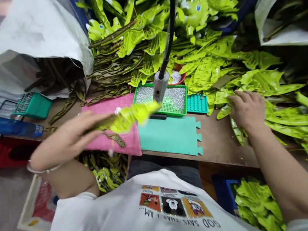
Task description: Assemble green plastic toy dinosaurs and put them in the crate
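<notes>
My left hand (75,135), blurred by motion, is closed on a yellow-green plastic toy part (128,119) with an olive-brown piece at its near end. This part hangs over a pink cloth (100,108) and reaches toward the tip of a hanging electric screwdriver (159,87). Off to the right, my right hand (248,110) has its fingers curled over a flat yellow-green plastic part (224,110) at the edge of a wide heap of such parts (210,68). Its thumb is hidden. Behind the screwdriver lies a green tray (186,97) of small silver screws.
A turquoise foam mat (170,137) lies at the table's front edge. Olive-brown strips (115,69) and toy parts with blue eyes (194,10) are piled at the back. White sacks (41,32) stand at both sides. At left are a green basket (37,106) and a blue bottle (10,124).
</notes>
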The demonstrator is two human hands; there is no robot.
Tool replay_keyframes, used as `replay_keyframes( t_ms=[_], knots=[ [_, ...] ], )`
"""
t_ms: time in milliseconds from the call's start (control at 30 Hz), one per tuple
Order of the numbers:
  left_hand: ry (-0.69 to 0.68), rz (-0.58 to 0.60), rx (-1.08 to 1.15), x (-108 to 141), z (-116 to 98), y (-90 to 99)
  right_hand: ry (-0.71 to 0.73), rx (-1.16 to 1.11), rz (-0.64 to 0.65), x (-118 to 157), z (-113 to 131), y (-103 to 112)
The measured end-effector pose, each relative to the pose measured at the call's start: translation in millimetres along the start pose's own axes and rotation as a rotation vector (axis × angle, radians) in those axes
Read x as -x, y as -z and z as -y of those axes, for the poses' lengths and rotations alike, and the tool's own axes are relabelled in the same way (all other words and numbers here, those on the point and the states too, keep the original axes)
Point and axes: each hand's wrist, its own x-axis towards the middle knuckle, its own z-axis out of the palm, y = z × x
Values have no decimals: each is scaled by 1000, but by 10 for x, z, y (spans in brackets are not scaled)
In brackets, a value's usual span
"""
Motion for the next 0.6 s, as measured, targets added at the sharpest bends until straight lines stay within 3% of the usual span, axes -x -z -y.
replay_keyframes(
  t_ms=[100, 200, 300, 400, 500, 600],
  knots=[
    [149, -282, -221, -363, 252, 293, 49, 35, -64, -10, 56, 76],
    [260, -398, -333, -1237, 439, 382, 141, 70, -261, -72, 136, 201],
    [424, -385, -326, -2224, 664, 370, 298, 129, -506, -130, 296, 388],
    [571, -253, -263, -2875, 952, 303, 443, 126, -589, -103, 623, 634],
    [658, -177, -211, -3077, 1213, 210, 609, -11, -582, 25, 1124, 823],
    [691, -152, -221, -2946, 1334, 132, 690, -228, -383, 224, 1720, 832]
  ],
)
